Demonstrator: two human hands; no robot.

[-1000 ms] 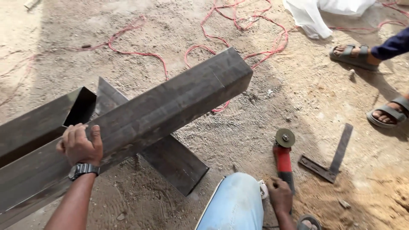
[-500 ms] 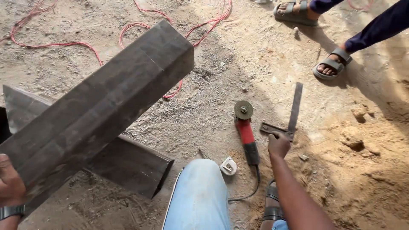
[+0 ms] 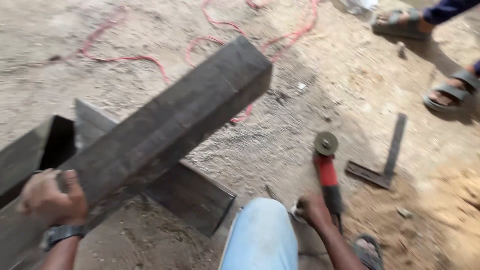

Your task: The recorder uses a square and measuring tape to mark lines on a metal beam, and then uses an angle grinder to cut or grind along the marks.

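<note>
left hand (image 3: 50, 200) sits at about 8 o'clock in the frame, fingers curled over the top edge of the long dark steel box tube (image 3: 165, 125), gripping it near its low end. the tube's long axis runs from 8 o'clock up to 1 o'clock, and its far cut end hangs free above the ground near the middle top. it crosses over a second steel tube (image 3: 192, 192) that lies flat under it, pointing toward 5 o'clock. a third open-ended tube (image 3: 30, 155) sits at 9 o'clock, touching or just beside the gripped one, cannot tell which.

right hand (image 3: 312, 210) is at 5 o'clock, low by the light blue knee (image 3: 260, 235), loosely closed on something small and white; motion blur hides what it is. the red angle grinder (image 3: 327, 172) lies just beside that hand at its 1 o'clock, disc end pointing to 12, long axis roughly upright in the frame. right hand is far nearer to the grinder than the left is.

steel square (image 3: 382, 160) lies flat at 3 o'clock of the grinder, apart from it. red cable (image 3: 145, 60) loops on the dirt floor (image 3: 320, 90) behind the tube from 10 to 12 o'clock. another person's sandalled feet (image 3: 450, 92) stand at 2 o'clock, well apart. open dirt between the tube's free end and the grinder gives room to move.
</note>
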